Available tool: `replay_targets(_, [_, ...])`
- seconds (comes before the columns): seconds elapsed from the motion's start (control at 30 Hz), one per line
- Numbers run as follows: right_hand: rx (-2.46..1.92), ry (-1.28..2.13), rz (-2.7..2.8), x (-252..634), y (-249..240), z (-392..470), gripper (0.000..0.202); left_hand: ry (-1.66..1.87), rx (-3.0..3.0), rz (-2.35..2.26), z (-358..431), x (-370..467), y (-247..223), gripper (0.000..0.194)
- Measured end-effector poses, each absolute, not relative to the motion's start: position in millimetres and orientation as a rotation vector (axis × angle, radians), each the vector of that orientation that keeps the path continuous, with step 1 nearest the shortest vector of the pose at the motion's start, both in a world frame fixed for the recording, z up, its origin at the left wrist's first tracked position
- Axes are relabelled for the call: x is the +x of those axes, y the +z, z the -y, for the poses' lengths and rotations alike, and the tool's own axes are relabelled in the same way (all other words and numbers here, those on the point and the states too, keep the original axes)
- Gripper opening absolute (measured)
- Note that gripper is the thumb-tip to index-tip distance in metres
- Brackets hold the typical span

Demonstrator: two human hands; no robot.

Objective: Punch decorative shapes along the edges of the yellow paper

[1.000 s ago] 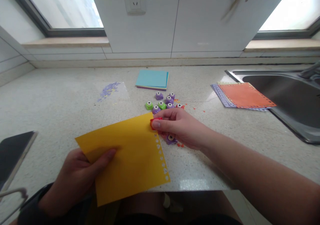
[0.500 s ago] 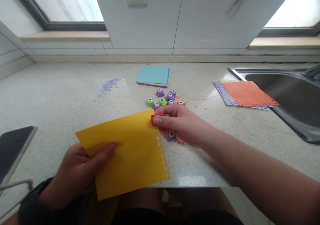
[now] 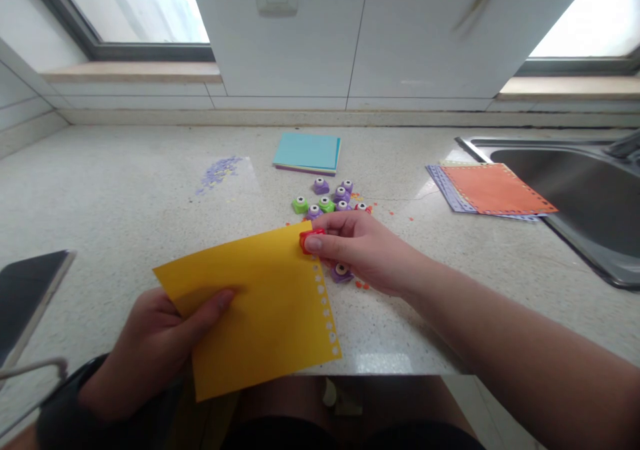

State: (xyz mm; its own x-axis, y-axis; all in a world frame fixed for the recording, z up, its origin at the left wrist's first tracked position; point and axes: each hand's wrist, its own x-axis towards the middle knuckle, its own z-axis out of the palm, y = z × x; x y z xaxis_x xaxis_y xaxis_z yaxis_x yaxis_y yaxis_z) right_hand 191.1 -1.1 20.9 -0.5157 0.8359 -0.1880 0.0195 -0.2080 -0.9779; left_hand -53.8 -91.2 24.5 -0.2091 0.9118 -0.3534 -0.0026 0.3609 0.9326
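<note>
A yellow sheet of paper [image 3: 255, 317] is tilted over the counter's front edge, pinched at its left side by my left hand [image 3: 165, 330], thumb on top. Along its right edge runs a row of small punched holes. My right hand [image 3: 367, 250] grips a red craft punch [image 3: 311, 241] at the sheet's upper right corner, thumb pressing on it. The paper's edge sits in or against the punch; the slot itself is hidden. Just beyond my right hand stand several purple and green craft punches [image 3: 326, 204]. One purple punch [image 3: 341, 273] lies below that hand.
Blue and other coloured paper [image 3: 307, 151] is stacked at the back. Purple paper bits [image 3: 219, 173] lie on the left. Punched orange and purple sheets [image 3: 500, 190] overlap the rim of the steel sink [image 3: 590, 237]. A dark flat device [image 3: 30, 297] lies far left.
The red punch has shifted very slightly left and down at the paper's corner. Both hands keep their hold, and the sheet has barely moved.
</note>
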Motion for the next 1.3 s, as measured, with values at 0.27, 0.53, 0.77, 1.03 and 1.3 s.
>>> replay_targets(0.27, [-1.043,1.806,1.482,190.9,22.0,1.1,0.036,1.094,0.838,-1.530,90.1,-52.0,24.7,0.030])
replay_targets(0.53, [-1.064,1.783,1.492,189.1,24.1,1.2,0.035,1.090,0.804,-1.537,90.7,-50.2,25.3,0.034])
replay_targets(0.77, [-1.064,1.781,1.496,189.0,23.8,2.3,0.036,1.064,0.780,-1.545,90.9,-50.4,27.5,0.034])
replay_targets(1.03, [-1.073,1.761,1.493,188.6,22.8,2.1,0.037,1.053,0.802,-1.554,91.3,-50.4,29.0,0.036])
replay_targets(1.3, [-1.050,1.766,1.493,188.4,21.8,2.1,0.036,1.065,0.796,-1.488,86.8,-62.8,14.8,0.038])
